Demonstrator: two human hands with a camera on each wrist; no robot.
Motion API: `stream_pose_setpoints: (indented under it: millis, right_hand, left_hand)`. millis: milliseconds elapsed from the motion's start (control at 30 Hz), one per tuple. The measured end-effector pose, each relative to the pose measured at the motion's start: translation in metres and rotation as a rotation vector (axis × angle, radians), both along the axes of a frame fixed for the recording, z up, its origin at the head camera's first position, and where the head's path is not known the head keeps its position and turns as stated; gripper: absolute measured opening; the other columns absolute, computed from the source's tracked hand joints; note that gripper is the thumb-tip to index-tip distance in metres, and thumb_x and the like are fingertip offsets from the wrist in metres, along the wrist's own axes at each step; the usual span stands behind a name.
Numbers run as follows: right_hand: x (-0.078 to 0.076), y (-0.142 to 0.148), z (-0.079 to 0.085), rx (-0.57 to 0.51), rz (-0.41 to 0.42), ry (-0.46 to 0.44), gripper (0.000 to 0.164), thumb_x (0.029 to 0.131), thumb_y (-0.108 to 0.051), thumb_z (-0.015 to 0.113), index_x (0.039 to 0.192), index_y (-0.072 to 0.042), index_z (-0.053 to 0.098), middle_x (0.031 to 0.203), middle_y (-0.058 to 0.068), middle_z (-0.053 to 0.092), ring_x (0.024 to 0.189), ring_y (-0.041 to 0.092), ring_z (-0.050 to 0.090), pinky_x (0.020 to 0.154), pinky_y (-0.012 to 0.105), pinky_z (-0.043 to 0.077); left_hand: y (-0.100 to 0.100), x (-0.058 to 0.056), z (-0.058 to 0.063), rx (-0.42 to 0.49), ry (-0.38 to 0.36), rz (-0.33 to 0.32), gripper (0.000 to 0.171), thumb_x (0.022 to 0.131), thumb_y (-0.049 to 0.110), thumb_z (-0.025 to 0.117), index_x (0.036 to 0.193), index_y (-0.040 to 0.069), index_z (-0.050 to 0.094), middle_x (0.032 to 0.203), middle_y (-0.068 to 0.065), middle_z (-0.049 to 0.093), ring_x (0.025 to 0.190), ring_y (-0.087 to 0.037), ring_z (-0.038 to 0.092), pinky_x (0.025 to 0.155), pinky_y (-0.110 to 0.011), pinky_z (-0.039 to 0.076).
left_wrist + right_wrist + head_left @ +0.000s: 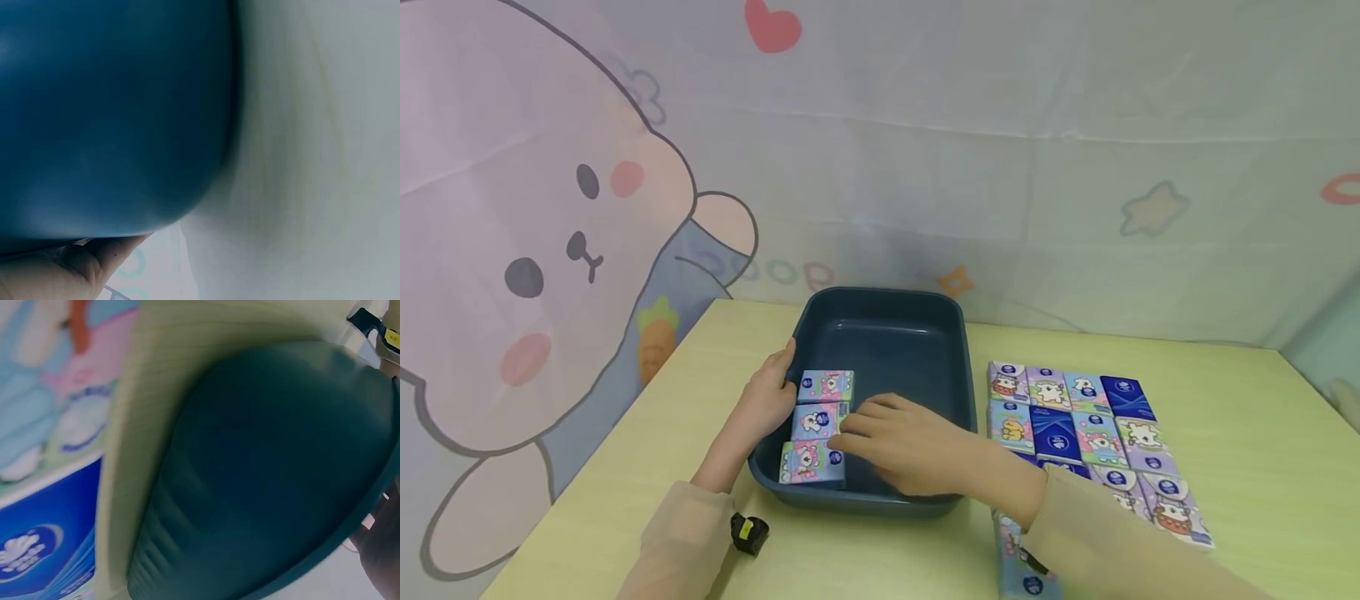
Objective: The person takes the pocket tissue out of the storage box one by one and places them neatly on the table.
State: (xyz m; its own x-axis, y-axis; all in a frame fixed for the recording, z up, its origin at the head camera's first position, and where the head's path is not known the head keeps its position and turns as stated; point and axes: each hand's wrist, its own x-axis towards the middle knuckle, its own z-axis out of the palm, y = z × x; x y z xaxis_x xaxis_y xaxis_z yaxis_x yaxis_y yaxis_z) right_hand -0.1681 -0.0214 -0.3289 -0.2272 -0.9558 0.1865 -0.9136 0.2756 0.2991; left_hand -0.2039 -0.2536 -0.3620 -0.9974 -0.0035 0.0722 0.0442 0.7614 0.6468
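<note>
A dark blue plastic basin (898,500) stands on the table. Inside its left side, three small printed tissue packs lie in a column: the far pack (826,385), the middle pack (814,421) and the near pack (811,462). My left hand (767,396) holds the basin's left rim, and part of it shows beyond the basin wall in the left wrist view. My right hand (910,446) reaches over the basin's right side, palm down. Its slightly bent fingers rest at the right edges of the middle and near packs; its underside is hidden.
Right of the basin, more tissue packs (1097,433) lie in rows, some pastel with cartoons, some dark blue. Another pack (1022,567) lies nearer, partly under my right sleeve (1105,525). A printed cloth (925,167) hangs behind the table. A small black device (749,533) sits by my left wrist.
</note>
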Motion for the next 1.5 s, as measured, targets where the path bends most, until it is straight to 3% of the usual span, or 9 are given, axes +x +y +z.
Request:
stream_pose_setpoints:
  millis: [167, 433, 667, 900, 1067, 1300, 1500]
  right_hand:
    - [-0.005, -0.014, -0.003, 0.018, -0.002, 0.046, 0.044, 0.085, -0.016, 0.059, 0.127, -0.025, 0.047, 0.119, -0.010, 0.057, 0.112, 0.009, 0.052, 0.103, 0.030, 0.040]
    - [-0.008, -0.037, -0.005, 0.142, -0.003, 0.055, 0.058, 0.081, -0.011, 0.063, 0.133, -0.025, 0.042, 0.133, -0.010, 0.050, 0.120, 0.009, 0.049, 0.105, 0.031, 0.037]
    - [-0.011, -0.050, -0.008, 0.159, -0.022, 0.096, 0.050, 0.086, -0.019, 0.059, 0.132, -0.028, 0.042, 0.126, -0.012, 0.052, 0.110, 0.008, 0.050, 0.098, 0.027, 0.042]
    - [-0.009, -0.057, -0.015, 0.205, -0.061, 0.050, 0.062, 0.082, -0.021, 0.065, 0.136, -0.031, 0.036, 0.133, -0.010, 0.046, 0.113, 0.010, 0.049, 0.092, 0.027, 0.046]
    - [-0.009, -0.060, -0.022, 0.235, -0.050, 0.076, 0.067, 0.084, -0.025, 0.062, 0.141, -0.031, 0.029, 0.143, -0.014, 0.038, 0.125, 0.007, 0.044, 0.093, 0.026, 0.045]
    - [-0.009, -0.060, -0.026, 0.218, -0.015, 0.036, 0.052, 0.094, -0.023, 0.047, 0.142, -0.030, 0.030, 0.144, -0.014, 0.037, 0.130, 0.006, 0.040, 0.094, 0.028, 0.044]
    - [-0.008, -0.060, -0.024, 0.234, -0.012, -0.003, 0.049, 0.095, -0.021, 0.044, 0.141, -0.030, 0.031, 0.145, -0.013, 0.036, 0.135, 0.007, 0.035, 0.102, 0.031, 0.040]
  left_hand:
    - [-0.002, 0.001, 0.002, -0.004, -0.006, 0.000, 0.058, 0.091, 0.005, 0.035, 0.146, 0.004, 0.014, 0.150, -0.019, 0.022, 0.137, -0.038, 0.025, 0.108, -0.054, 0.027]
    - [-0.004, 0.001, 0.003, -0.010, 0.008, 0.000, 0.058, 0.091, 0.005, 0.035, 0.145, 0.003, 0.016, 0.149, -0.020, 0.024, 0.136, -0.039, 0.028, 0.106, -0.054, 0.030]
    - [-0.005, 0.002, 0.004, -0.019, 0.015, 0.004, 0.058, 0.090, 0.003, 0.034, 0.145, 0.002, 0.016, 0.148, -0.022, 0.025, 0.135, -0.039, 0.027, 0.106, -0.054, 0.030]
    - [-0.003, 0.002, 0.003, -0.014, 0.003, -0.004, 0.058, 0.090, 0.003, 0.035, 0.145, 0.002, 0.016, 0.148, -0.022, 0.024, 0.135, -0.039, 0.027, 0.107, -0.054, 0.029]
    - [-0.001, 0.001, 0.003, -0.024, 0.010, 0.000, 0.058, 0.090, 0.003, 0.035, 0.145, 0.002, 0.017, 0.148, -0.022, 0.025, 0.135, -0.040, 0.028, 0.107, -0.054, 0.028]
    - [-0.001, -0.001, 0.001, -0.026, 0.014, -0.002, 0.057, 0.090, 0.003, 0.035, 0.145, 0.002, 0.017, 0.148, -0.022, 0.026, 0.135, -0.040, 0.029, 0.107, -0.054, 0.028]
    - [-0.001, -0.002, 0.000, -0.026, 0.012, -0.001, 0.057, 0.091, 0.003, 0.035, 0.145, 0.002, 0.017, 0.148, -0.022, 0.026, 0.134, -0.040, 0.029, 0.107, -0.054, 0.028]
